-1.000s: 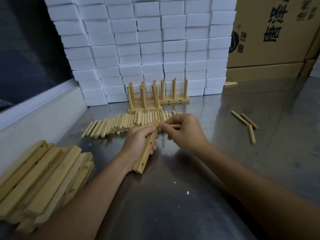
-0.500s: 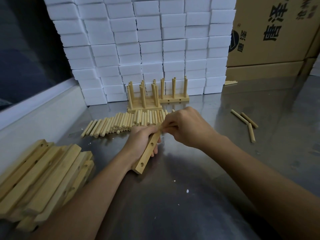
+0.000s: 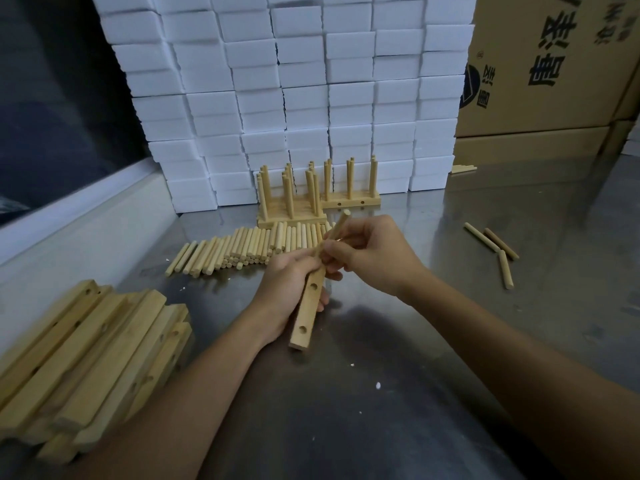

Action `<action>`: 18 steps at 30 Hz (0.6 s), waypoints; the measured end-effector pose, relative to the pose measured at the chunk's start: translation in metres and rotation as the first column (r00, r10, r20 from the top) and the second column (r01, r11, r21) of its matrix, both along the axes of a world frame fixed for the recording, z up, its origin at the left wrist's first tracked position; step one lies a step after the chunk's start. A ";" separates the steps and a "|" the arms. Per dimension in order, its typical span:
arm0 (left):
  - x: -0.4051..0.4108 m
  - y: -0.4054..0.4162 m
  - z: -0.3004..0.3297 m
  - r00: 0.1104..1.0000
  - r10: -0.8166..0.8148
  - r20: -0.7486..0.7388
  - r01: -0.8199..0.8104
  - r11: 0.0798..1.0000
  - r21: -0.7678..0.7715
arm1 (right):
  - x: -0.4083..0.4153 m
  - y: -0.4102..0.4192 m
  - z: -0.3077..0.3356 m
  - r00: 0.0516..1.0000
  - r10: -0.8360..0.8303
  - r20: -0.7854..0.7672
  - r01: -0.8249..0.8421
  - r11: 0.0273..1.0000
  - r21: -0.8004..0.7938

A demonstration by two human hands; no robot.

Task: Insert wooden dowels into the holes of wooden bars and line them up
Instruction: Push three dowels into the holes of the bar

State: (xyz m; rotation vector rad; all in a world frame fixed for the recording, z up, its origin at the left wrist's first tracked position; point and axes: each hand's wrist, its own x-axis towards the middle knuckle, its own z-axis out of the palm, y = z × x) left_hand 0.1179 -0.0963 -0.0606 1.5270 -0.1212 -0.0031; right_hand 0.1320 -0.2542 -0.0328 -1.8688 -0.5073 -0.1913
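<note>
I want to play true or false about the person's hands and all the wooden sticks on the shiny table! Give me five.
1. The left hand grips a pale wooden bar with round holes. True.
2. The right hand pinches a round wooden dowel at the bar's far end. True.
3. Every hole in that bar is already filled. False: two empty holes show on its near part.
4. The row of loose wooden dowels stands upright. False: they lie flat on the shiny metal table, beyond the hands.
5. Finished bars with upright dowels stand in front of the stacked white boxes. True.
</note>
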 end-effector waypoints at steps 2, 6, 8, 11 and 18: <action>0.000 -0.001 0.001 1.000 -0.003 -0.022 0.003 1.000 -0.013 | 0.001 0.003 -0.004 0.994 -0.043 0.100 0.049 0.997 -0.055; 0.001 0.000 0.006 0.994 -0.067 -0.087 0.065 0.997 -0.034 | 0.003 0.003 -0.010 0.984 -0.095 0.150 0.111 0.988 -0.103; 0.002 0.003 0.008 0.988 -0.077 -0.132 0.065 0.994 -0.090 | 0.005 0.003 -0.014 0.986 -0.106 0.128 0.124 0.982 -0.146; 0.004 0.007 0.011 0.976 -0.028 -0.216 -0.019 0.977 -0.214 | 0.011 -0.003 -0.020 0.970 -0.187 0.157 0.222 0.942 -0.250; 0.005 0.008 0.012 0.962 -0.004 -0.273 -0.102 0.923 -0.371 | 0.024 -0.035 -0.032 0.897 -0.361 0.254 0.441 0.697 -0.565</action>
